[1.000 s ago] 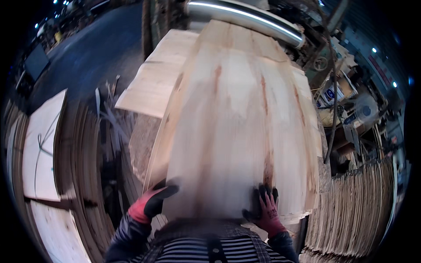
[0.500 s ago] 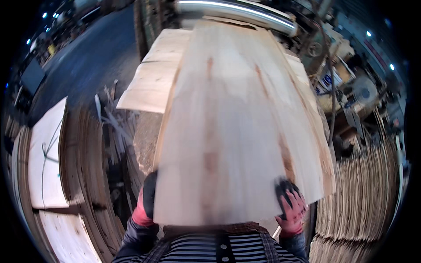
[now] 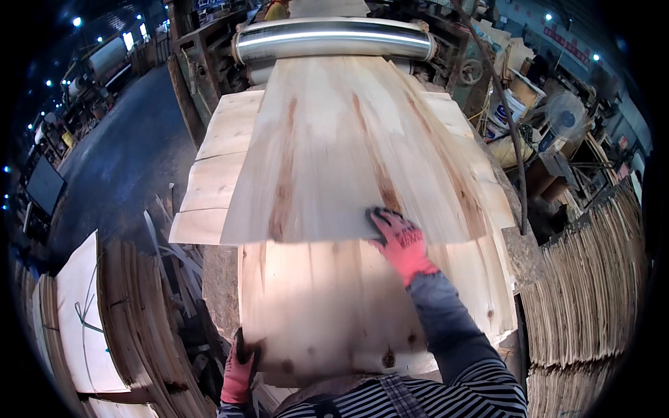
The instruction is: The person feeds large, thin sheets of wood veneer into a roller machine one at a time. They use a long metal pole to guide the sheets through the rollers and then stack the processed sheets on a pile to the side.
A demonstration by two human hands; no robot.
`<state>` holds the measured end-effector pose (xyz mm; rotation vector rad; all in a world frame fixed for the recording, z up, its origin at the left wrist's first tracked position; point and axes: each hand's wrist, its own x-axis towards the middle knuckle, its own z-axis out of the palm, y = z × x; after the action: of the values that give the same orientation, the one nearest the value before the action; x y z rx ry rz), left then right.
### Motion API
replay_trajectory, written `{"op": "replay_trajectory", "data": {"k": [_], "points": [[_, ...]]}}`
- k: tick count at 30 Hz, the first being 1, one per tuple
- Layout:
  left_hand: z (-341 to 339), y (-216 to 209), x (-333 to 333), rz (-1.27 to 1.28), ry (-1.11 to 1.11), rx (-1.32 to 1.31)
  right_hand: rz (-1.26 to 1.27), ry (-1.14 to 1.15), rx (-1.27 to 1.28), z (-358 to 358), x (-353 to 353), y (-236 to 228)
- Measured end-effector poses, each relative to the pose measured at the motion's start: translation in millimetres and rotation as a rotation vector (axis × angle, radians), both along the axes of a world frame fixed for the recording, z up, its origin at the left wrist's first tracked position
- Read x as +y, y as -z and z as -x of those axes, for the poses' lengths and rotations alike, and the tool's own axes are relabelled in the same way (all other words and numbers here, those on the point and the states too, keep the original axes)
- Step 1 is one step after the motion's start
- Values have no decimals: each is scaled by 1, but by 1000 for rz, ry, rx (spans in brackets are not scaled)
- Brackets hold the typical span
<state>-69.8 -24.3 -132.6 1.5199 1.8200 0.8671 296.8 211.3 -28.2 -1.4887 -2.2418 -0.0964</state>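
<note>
A long, pale veneer sheet (image 3: 324, 167) with brown streaks lies under my right hand (image 3: 403, 245), its far end at a shiny metal roller (image 3: 334, 40). My right hand, in a pink glove with black fingertips, rests open on the sheet's near edge. Below that edge, another veneer sheet (image 3: 327, 306) with dark knots shows on the stack. My left hand (image 3: 239, 373), gloved alike, is at this lower sheet's near left corner. Its thumb and fingers look apart, and nothing can be seen held in them.
More veneer (image 3: 216, 146) sticks out at the stack's left. Bundled veneer sheets (image 3: 80, 320) stand at the left, and a tall veneer pile (image 3: 585, 292) at the right. A thin pole (image 3: 517, 153), a fan (image 3: 563, 118) and buckets (image 3: 507, 110) are at the right.
The streaked veneer sheet has moved away from me toward the roller, uncovering the sheet below. My right hand has reached forward and inward; my left hand has come off the streaked sheet's side.
</note>
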Motion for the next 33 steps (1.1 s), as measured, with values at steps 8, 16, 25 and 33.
{"op": "replay_trajectory", "data": {"k": [8,16,25,33], "points": [[-8,-8,6,-36,-14,82,-22,228,-226,25,140,53],[-7,-19,2,-199,11,207,324,-249,-139,-3,-68,36],[-58,-166,6,51,50,-712,571,-126,-258,-32,-249,42],[-59,-213,-36,-53,214,-699,-104,113,72,-66,-280,-21]]}}
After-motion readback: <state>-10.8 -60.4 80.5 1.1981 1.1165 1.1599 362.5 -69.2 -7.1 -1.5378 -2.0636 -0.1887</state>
